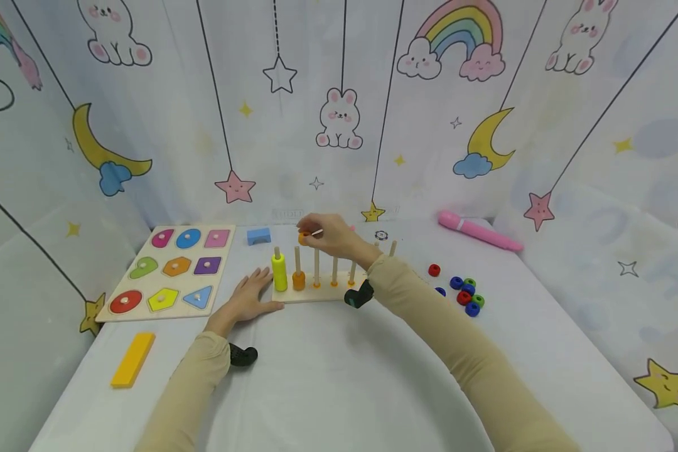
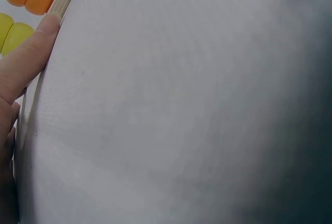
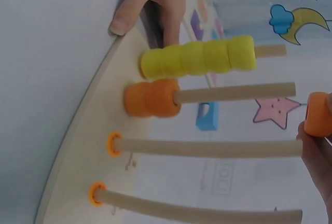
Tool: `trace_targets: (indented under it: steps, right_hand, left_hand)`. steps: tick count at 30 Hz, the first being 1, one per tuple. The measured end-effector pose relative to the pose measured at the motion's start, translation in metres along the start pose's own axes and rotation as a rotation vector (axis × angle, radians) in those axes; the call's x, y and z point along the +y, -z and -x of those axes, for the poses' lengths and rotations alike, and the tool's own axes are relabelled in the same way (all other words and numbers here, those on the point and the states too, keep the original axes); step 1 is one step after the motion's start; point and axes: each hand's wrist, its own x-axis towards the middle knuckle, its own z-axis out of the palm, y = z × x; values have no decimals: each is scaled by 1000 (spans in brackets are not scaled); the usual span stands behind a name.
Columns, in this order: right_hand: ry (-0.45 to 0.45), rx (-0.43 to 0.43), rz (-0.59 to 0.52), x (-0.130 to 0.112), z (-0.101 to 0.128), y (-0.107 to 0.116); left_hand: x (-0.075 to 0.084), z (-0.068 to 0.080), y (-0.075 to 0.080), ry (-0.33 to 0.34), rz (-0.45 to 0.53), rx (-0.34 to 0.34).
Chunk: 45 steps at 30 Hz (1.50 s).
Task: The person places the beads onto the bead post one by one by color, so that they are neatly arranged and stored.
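Note:
A wooden peg board (image 1: 324, 292) stands upright on the table with a row of pegs. Yellow beads (image 3: 197, 58) are stacked on its leftmost peg, and two orange beads (image 3: 152, 98) sit low on the peg beside it. My left hand (image 1: 250, 297) rests against the board's left end, fingers extended, its thumb (image 2: 32, 53) touching the front edge. Above the pegs, my right hand (image 1: 336, 237) pinches an orange bead (image 3: 317, 114) between thumb and fingers. That bead is apart from the peg tips. My right forearm hides part of the board's right end.
Loose red, blue and green beads (image 1: 472, 309) lie to the right. A shape puzzle board (image 1: 164, 282) is at the left, with a yellow block (image 1: 133, 360) in front. A blue block (image 1: 258, 236) and a pink stick (image 1: 480, 232) lie near the back curtain.

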Motion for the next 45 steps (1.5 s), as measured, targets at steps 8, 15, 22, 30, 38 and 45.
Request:
trace_targets:
  steps: [8, 15, 22, 30, 38, 45]
  right_hand:
    - [-32, -85, 0, -6, -2, -17]
    - [-27, -119, 2, -6, -4, -18]
    - [-36, -132, 19, -5, -7, -17]
    - [-23, -59, 75, 0, -3, -4]
    - [-134, 70, 28, 29, 18, 38]
    - [-268, 159, 113, 67, 59, 82]
  left_hand:
    - [1, 4, -3, 12, 5, -4]
    - [0, 4, -3, 9, 5, 5]
    - [-1, 1, -4, 4, -2, 9]
    - [0, 2, -4, 0, -7, 18]
    - [1, 1, -2, -9, -11, 29]
    - [0, 2, -3, 0, -12, 20]
